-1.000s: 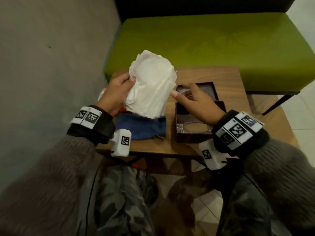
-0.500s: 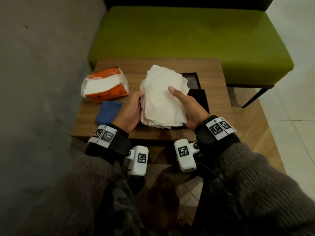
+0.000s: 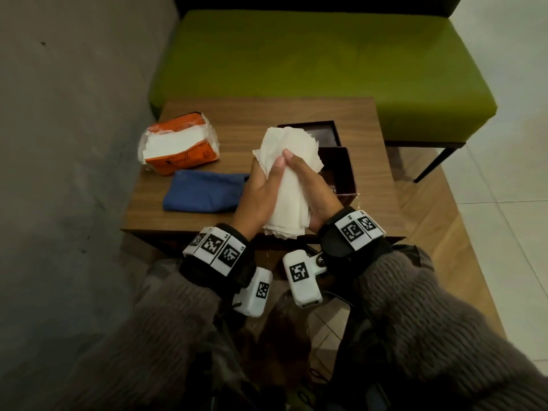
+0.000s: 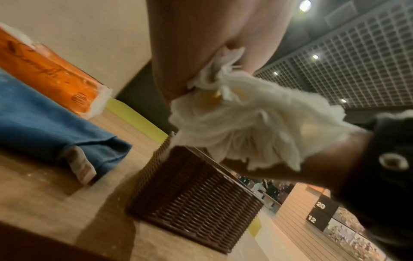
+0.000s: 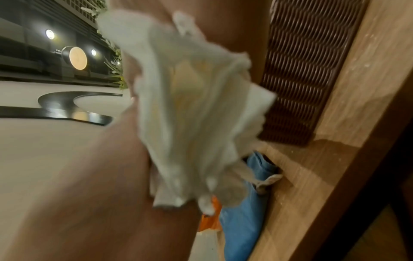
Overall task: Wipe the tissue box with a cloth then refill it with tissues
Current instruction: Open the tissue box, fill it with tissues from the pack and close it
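Note:
A stack of white tissues [image 3: 289, 200] is bent lengthwise between my two hands above the table's near edge. My left hand [image 3: 258, 194] wraps its left side, and my right hand [image 3: 308, 185] wraps the right, the thumbs meeting on top. Just right of the hands, the dark brown woven tissue box [image 3: 338, 170] stands open, with its lid [image 3: 321, 133] lying behind it. In the left wrist view the tissues [image 4: 252, 127] hang over the box [image 4: 196, 190]. In the right wrist view the bunched tissues [image 5: 196, 106] sit left of the box [image 5: 299, 70].
A folded blue cloth [image 3: 204, 191] lies left of my hands on the small wooden table [image 3: 252, 117]. An opened orange tissue pack [image 3: 181, 146] sits behind the cloth. A green bench [image 3: 311, 54] stands beyond the table and a grey wall [image 3: 74, 143] runs on the left.
My right hand left the box and joined the left on the tissues. The stack came down from the raised left hand and is now bent into a narrower bundle.

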